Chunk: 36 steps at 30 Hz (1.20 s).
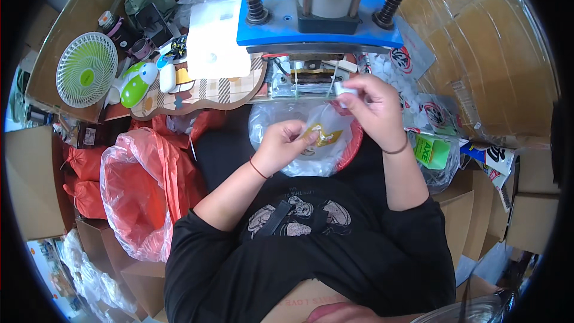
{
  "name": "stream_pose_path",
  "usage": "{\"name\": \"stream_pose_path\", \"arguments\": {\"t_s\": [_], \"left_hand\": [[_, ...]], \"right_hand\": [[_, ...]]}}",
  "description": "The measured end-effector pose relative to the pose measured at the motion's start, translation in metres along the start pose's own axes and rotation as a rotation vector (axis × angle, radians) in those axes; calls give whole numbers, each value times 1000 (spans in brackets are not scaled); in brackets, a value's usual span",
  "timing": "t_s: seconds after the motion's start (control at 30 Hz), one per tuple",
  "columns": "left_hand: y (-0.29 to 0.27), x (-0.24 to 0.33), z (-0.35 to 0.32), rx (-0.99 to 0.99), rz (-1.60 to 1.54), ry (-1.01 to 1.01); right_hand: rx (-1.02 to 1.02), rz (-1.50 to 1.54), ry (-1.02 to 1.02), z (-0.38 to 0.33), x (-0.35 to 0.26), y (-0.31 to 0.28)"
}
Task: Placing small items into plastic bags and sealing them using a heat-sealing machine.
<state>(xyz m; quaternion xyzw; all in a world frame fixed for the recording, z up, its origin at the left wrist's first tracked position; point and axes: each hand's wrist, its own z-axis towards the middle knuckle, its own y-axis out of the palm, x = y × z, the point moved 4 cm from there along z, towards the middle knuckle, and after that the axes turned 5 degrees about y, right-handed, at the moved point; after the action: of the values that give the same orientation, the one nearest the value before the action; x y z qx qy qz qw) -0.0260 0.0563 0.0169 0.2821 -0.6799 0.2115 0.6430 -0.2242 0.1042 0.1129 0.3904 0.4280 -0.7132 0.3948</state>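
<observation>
My left hand (286, 143) pinches a piece of clear film with a gold print (327, 136) between thumb and fingers, above my lap. My right hand (378, 107) is closed on a small white block-like piece (345, 92), held just in front of the press. Below both hands sits a red-rimmed basin (354, 151) lined with a clear plastic bag (263, 121). The press has a blue plate (320, 34) with a metal jig (312, 84) under it, close to my right fingertips.
Many small white pieces (388, 76) lie heaped right of the press. A patterned board (209, 93) carries a white sheet (216, 33), a green and white mouse-shaped thing (139, 85) and a fan (87, 70). A red bag in clear plastic (146, 194) stands at left; a cardboard wall (478, 54) rises at right.
</observation>
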Motion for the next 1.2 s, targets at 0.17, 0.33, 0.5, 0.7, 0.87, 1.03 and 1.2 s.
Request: {"name": "stream_pose_path", "arguments": {"t_s": [0.17, 0.33, 0.5, 0.7, 0.87, 1.03, 1.2], "left_hand": [[9, -14, -1, -125, -56, -127], [25, -14, 0, -262, -336, -130], [10, -6, 12, -236, -456, -247], [-28, -10, 66, -111, -625, -219], [-76, -2, 66, 353, 65, -21], [-160, 39, 37, 706, 1404, 636], [-130, 15, 6, 148, 1597, 450]], "right_hand": [[-162, -303, -61, 5, -5, 14], [-444, -417, -95, 5, 8, -1], [-124, -572, -27, 5, 27, -51], [-158, -897, 123, -11, 88, -68], [-131, -932, 190, -12, 97, -68], [70, -899, 20, -18, 86, -61], [311, -850, -100, -25, 52, -69]]}}
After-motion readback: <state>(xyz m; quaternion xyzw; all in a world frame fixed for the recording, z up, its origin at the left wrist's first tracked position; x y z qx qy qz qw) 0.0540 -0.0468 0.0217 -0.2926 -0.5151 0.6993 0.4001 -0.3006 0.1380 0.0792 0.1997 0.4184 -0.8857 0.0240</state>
